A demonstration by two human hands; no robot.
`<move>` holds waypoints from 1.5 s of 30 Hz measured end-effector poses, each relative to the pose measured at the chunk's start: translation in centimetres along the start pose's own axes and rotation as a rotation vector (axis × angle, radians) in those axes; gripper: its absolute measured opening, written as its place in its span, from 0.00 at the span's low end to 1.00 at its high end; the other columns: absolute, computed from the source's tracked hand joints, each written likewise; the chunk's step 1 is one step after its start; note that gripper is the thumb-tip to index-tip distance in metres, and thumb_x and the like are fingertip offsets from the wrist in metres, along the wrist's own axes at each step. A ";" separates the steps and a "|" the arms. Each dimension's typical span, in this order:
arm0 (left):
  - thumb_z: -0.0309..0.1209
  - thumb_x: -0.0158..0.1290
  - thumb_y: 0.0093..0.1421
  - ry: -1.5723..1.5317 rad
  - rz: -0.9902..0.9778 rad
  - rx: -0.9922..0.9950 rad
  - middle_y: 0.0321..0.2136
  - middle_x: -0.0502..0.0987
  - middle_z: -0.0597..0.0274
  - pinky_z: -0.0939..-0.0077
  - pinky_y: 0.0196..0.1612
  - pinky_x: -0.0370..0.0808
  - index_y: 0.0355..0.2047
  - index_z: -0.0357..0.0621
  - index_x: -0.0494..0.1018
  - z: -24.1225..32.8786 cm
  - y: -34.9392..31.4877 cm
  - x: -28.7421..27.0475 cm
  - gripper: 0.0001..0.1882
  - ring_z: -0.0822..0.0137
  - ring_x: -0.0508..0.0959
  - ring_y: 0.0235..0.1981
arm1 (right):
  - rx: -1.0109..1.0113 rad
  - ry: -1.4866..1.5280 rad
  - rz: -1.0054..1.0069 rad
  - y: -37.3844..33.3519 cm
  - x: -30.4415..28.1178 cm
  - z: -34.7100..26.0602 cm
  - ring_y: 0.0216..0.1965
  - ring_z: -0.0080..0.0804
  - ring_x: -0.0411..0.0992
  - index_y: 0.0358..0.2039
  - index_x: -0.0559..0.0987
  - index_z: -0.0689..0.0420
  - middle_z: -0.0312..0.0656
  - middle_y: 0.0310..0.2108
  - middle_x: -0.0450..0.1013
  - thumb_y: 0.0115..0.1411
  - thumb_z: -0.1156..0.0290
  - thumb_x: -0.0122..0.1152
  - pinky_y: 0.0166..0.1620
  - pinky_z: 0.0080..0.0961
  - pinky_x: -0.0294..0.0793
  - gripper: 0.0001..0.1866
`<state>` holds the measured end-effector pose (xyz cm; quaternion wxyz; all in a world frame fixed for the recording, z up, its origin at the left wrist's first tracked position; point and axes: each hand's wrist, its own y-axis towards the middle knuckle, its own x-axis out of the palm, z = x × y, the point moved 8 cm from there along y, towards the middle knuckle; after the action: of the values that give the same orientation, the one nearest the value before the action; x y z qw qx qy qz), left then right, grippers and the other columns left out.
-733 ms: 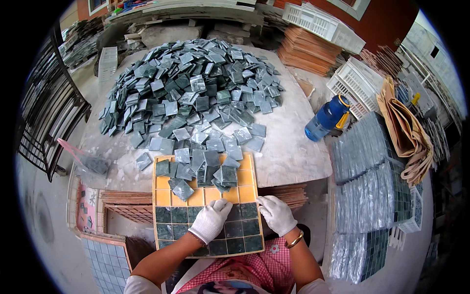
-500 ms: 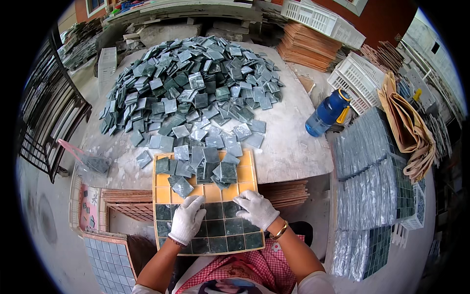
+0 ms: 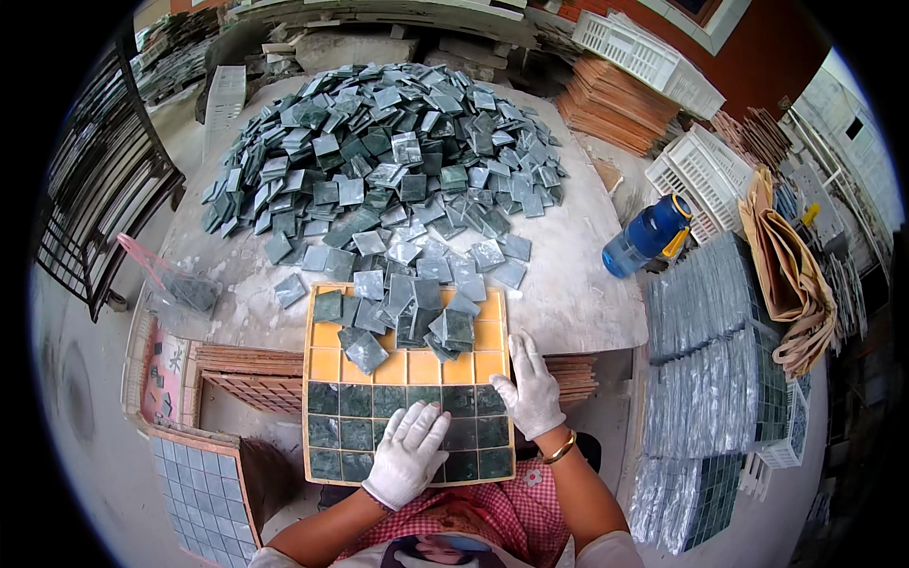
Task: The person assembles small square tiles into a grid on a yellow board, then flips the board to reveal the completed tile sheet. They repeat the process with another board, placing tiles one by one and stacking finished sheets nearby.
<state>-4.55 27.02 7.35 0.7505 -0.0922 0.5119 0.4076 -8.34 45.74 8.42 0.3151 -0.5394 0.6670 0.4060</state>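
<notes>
A yellow gridded tray [image 3: 424, 367] lies in front of me, its far end on the table's near edge. Dark green square tiles [image 3: 357, 434] fill the grid cells of its nearer rows. A loose cluster of tiles [image 3: 365, 351] covers much of its far part, where some yellow cells show. My left hand [image 3: 409, 456], in a white glove, rests flat on the set tiles near the middle, fingers stretched out. At the tray's right edge is my right hand [image 3: 532, 393], also gloved, fingers extended and nothing held in it.
A large heap of tiles [image 3: 379, 170] covers the table [image 3: 587, 308]. A blue bottle [image 3: 632, 254] stands at its right edge, a plastic bag [image 3: 187, 291] at its left. Stacked tile sheets [image 3: 701, 388] and white crates [image 3: 705, 175] stand right; a tiled panel [image 3: 201, 497] sits lower left.
My left hand has moved from the edge of the bare cells down onto the tiles nearer me. My right hand has shifted outward to the tray's right edge. The view has tilted slightly.
</notes>
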 end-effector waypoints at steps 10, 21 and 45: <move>0.56 0.46 0.55 0.258 -0.127 -0.252 0.60 0.61 0.51 0.49 0.65 0.45 0.61 0.41 0.58 -6.0 -0.7 1.1 0.40 0.54 0.55 0.64 | -0.335 -0.054 -0.458 -12.3 5.8 -8.5 0.61 0.47 0.56 0.54 0.68 0.60 0.54 0.58 0.60 0.55 0.46 0.54 0.63 0.48 0.51 0.34; 0.60 0.43 0.53 0.195 -0.212 0.052 0.62 0.58 0.51 0.46 0.63 0.47 0.60 0.39 0.58 1.1 -1.6 4.5 0.44 0.55 0.57 0.63 | -0.044 -0.147 -0.191 -2.2 1.9 0.3 0.42 0.41 0.70 0.40 0.76 0.55 0.41 0.39 0.70 0.49 0.67 0.63 0.44 0.35 0.72 0.16; 0.45 0.48 0.56 0.000 -0.364 0.438 0.63 0.57 0.60 0.55 0.65 0.48 0.62 0.44 0.56 7.3 -2.2 9.9 0.35 0.62 0.56 0.64 | 0.534 0.771 -0.215 -4.2 0.4 7.5 0.28 0.17 0.69 0.40 0.76 0.61 0.33 0.31 0.74 0.57 0.75 0.57 0.28 0.15 0.70 0.11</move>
<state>3.48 34.71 1.72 0.8135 -0.0180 0.5628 0.1458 -4.49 51.82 3.72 0.2124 -0.6170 0.7565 -0.0440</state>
